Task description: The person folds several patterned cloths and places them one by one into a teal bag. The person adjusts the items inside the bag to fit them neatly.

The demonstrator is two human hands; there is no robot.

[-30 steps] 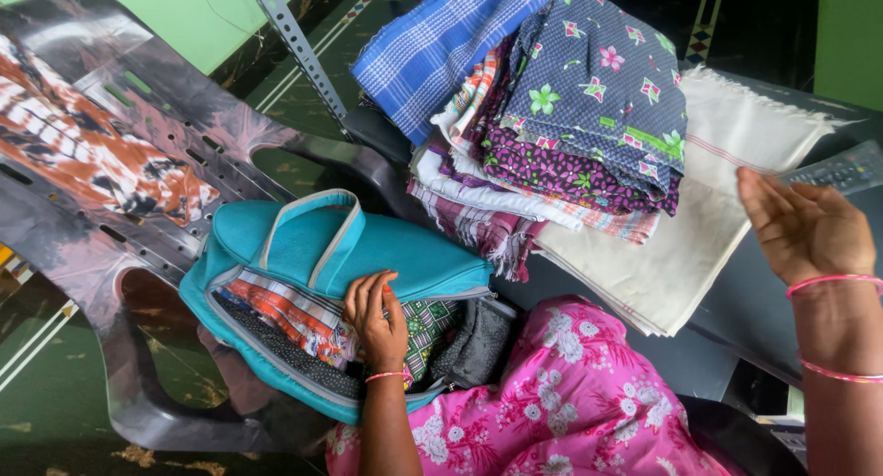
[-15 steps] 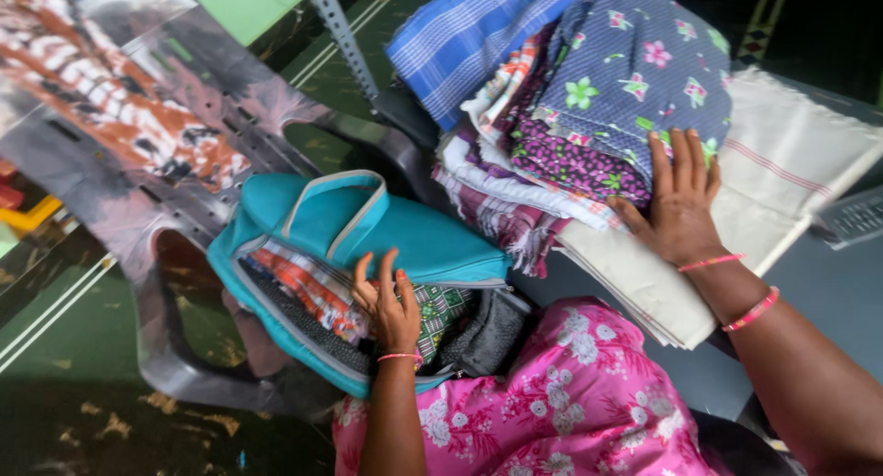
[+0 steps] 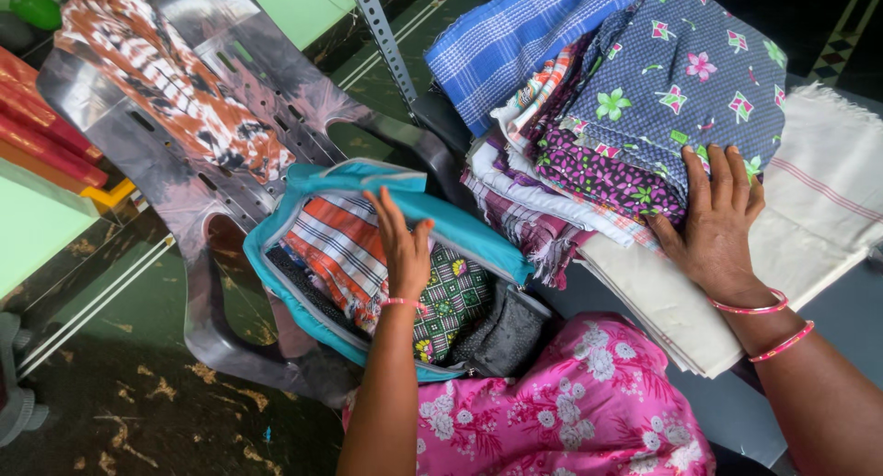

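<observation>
Nearest, over the pink flowered lap (image 3: 570,412), the left hand (image 3: 400,246) is reaching deeper into the teal bag (image 3: 276,274) than half a second ago, its grip loose and open, fingers stretched flat against the orange checked cloth (image 3: 336,251) and lifting the teal flap (image 3: 368,177), which is now standing further back so more of the folded clothes inside is showing. The bag is sitting on the grey plastic chair (image 3: 184,154), right against the lap. To the right, the right hand (image 3: 713,223) is pressing palm-down, fingers spread and holding nothing, on the stack of folded clothes (image 3: 644,99) on the bench (image 3: 832,310), having slid slightly toward the cream cloth (image 3: 809,209). Beyond, a blue checked cloth (image 3: 515,44) is topping the pile.
</observation>
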